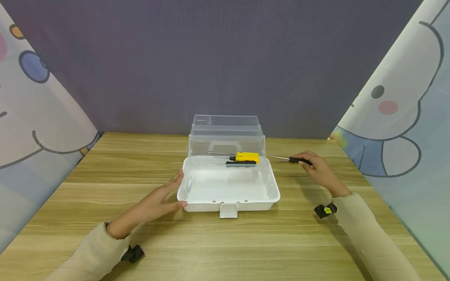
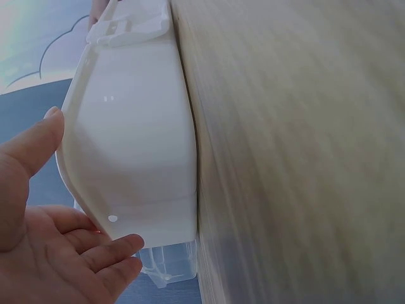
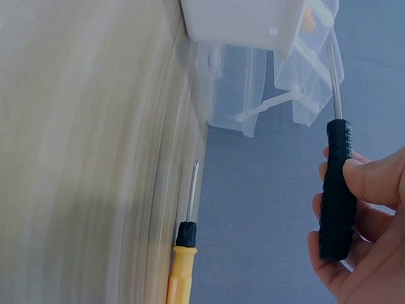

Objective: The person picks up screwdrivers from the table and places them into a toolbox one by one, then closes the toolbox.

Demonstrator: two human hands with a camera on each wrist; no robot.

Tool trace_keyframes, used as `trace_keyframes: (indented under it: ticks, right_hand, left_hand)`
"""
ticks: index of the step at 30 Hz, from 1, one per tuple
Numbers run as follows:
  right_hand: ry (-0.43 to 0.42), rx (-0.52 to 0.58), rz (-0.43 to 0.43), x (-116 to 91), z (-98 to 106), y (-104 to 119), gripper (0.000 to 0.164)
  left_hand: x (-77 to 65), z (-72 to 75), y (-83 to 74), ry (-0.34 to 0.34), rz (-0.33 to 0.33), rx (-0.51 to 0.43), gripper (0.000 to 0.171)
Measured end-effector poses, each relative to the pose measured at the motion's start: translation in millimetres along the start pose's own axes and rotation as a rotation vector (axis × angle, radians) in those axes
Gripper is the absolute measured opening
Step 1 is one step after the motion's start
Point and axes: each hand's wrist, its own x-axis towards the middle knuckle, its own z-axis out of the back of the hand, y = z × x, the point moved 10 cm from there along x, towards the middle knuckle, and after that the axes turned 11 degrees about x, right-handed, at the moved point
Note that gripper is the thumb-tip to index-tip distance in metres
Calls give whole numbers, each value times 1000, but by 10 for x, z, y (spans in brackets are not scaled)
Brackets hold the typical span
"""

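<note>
A white toolbox (image 1: 204, 207) stands with its lid raised and its clear tiered trays (image 1: 226, 142) folded back. My left hand (image 1: 154, 205) touches the box's left side, thumb at the front corner and fingers farther back along the rim. To the right of the box, my right hand (image 1: 318, 169) grips a black-handled screwdriver (image 3: 337, 190) by its handle, above the table. Its metal shaft points left toward the trays. Two yellow-handled screwdrivers (image 1: 249, 157) and a black-handled one (image 1: 240, 164) lie in a clear tray. The white base has nothing in it.
A yellow screwdriver with a black collar (image 3: 181, 272) lies on the wooden table (image 1: 225, 249) by the right hand. The front latch (image 1: 228, 210) hangs down. A grey panel (image 1: 225, 66) rises behind, with cartoon-print sheets (image 1: 404, 101) on both sides.
</note>
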Motion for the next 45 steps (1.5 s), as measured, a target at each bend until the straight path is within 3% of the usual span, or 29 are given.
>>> trace_keyframes:
  ticks: [8, 29, 36, 45]
  right_hand:
    - [18, 12, 1, 34, -37, 49, 24]
    - [42, 13, 111, 197, -161, 343, 25]
    - [56, 13, 105, 244, -233, 393, 26]
    - [27, 4, 146, 290, -291, 501, 27]
  left_hand:
    - [2, 1, -7, -1, 3, -3, 87]
    - [-5, 12, -16, -3, 5, -7, 88]
    - [-5, 8, -2, -4, 4, -5, 87]
    - [-5, 8, -12, -6, 2, -8, 88]
